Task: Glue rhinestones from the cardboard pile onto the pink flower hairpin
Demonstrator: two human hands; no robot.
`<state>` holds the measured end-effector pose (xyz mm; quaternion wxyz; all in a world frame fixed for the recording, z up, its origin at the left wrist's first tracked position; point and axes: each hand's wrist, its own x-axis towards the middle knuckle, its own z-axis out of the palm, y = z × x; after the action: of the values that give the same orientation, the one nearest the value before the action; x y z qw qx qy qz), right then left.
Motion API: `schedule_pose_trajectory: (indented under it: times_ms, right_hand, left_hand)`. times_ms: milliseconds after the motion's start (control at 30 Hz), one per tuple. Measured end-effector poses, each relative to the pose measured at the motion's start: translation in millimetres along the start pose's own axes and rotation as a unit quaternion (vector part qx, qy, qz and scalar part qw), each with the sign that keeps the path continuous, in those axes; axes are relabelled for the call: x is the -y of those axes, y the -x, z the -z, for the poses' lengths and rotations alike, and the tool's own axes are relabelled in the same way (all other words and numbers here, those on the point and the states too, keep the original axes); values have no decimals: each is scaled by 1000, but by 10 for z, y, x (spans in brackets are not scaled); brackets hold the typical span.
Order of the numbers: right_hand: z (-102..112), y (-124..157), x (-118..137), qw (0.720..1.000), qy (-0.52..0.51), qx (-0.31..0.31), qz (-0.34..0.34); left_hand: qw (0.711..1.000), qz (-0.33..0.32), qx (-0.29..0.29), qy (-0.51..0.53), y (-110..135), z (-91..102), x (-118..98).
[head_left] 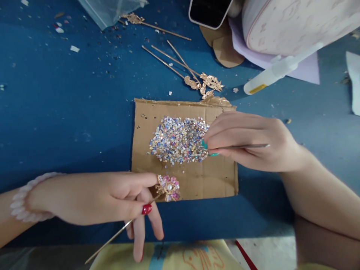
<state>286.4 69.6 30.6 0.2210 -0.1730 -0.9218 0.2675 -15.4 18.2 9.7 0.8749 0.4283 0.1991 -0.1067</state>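
My left hand [112, 198] pinches a gold hairpin [112, 239] between thumb and forefinger, its other fingers spread below. The pin's ornate head [169, 187] carries pink and clear stones around a white pearl, and it sits over the near edge of a cardboard piece [225, 180]. Many small, multicoloured rhinestones [180, 140] lie heaped on that cardboard. At the heap's right side, my right hand [247, 140] is closed on what look like thin metal tweezers [253, 146]; the fingers hide their tips.
Several gold hairpins [194, 80] lie beyond the cardboard, and another hairpin [165, 30] is near a clear plastic bag [109, 11]. A white glue-like bottle [270, 77], a phone [209, 11] and a pale pouch [298, 22] stand at the back right. Scraps dot the blue table [70, 123].
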Motion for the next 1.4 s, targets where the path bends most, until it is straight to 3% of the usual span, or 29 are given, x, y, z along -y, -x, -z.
schedule_pose_trajectory:
  times_ms: [133,333,467,667,800,1033,1200,1400]
  right_hand:
    - [-22,-4,5,999,22,-25,8]
    - [-40,-39,148,974,210,39,78]
    - [-31,-54,234,962,250,44,99]
    - [-29,-18,160,979,193,1,69]
    - [-62,-68,191,995,60,-79,7]
    - [-305,-185,415,981,-92,-167,-46]
    - [-431,-209,501,988,-76,-126,-47]
    - [-534,-216,415,988,-42,-149,-23]
  left_hand:
    - [997,20,18,71,-21,2,11]
    - [997,12,16,81,-26,16,36]
    - [997,14,23,75,-28,33,57]
    - [996,-2,11,94,-27,6,62]
    - [991,-32,-23,128,-53,-5,103]
    - [972,-98,-60,204,-117,-39,155]
    - [964,-92,-89,232,-134,-58,129]
    - [964,-119,-65,229,-151,-35,159]
